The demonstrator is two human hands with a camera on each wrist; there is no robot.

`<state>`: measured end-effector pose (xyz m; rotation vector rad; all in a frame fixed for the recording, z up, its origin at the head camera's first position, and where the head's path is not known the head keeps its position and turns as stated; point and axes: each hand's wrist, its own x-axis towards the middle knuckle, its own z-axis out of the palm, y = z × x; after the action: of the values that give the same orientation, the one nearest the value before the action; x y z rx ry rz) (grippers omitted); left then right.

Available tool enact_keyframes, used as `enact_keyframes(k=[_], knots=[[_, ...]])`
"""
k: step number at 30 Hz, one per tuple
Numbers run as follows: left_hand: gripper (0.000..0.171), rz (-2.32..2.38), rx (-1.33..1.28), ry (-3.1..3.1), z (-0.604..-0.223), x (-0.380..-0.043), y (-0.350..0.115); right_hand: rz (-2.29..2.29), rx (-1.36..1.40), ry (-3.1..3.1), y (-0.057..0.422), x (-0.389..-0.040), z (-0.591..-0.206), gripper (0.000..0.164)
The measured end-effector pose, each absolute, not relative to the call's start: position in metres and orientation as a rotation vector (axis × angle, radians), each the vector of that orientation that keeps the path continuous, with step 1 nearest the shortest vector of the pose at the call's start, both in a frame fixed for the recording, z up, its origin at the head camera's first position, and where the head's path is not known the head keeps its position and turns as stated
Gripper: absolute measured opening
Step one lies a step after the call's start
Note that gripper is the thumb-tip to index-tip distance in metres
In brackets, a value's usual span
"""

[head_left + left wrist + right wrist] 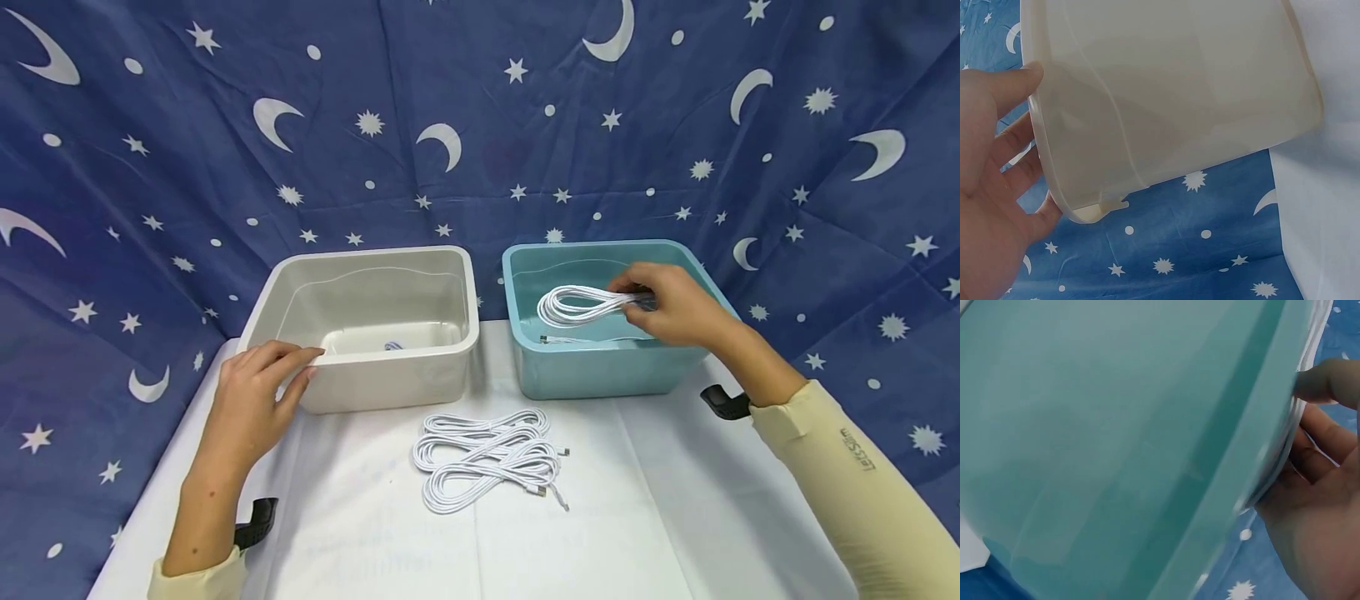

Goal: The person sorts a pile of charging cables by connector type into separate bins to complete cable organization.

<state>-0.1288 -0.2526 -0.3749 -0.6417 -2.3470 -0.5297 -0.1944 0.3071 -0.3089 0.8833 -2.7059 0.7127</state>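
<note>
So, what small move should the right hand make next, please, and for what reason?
I would probably lower the white cable bundle a little and release it inside the teal bin: the right hand holds it over that bin's opening, while other coiled cables lie on the table. The pictures cannot settle whether it belongs there, though.

Blue cloth hung at the back and down both sides, printed with white moons, stars and dots (pretty wrinkled, folds all over). White tablecloth lay flat in front, fold creases running front to back. Light was soft, fairly even; faint shadows fell on the tablecloth.
</note>
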Motion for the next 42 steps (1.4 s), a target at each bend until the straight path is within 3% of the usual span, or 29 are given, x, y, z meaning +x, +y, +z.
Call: enact_keyframes(k=[10, 24, 42], knots=[[0.03, -0.549, -0.637, -2.346, -0.374, -0.128, -0.252, 0.666, 0.836, -2.856, 0.31, -0.215, -0.325, 0.025], [0.03, -0.548, -0.623, -2.362, -0.376, -0.128, -0.251, 0.656, 0.876, -2.76, 0.308, -0.212, -0.328, 0.021], [0.031, -0.549, -0.612, -2.375, -0.376, -0.128, -0.251, 0.648, 0.96, -2.458, 0.283, -0.165, -0.332, 0.024]])
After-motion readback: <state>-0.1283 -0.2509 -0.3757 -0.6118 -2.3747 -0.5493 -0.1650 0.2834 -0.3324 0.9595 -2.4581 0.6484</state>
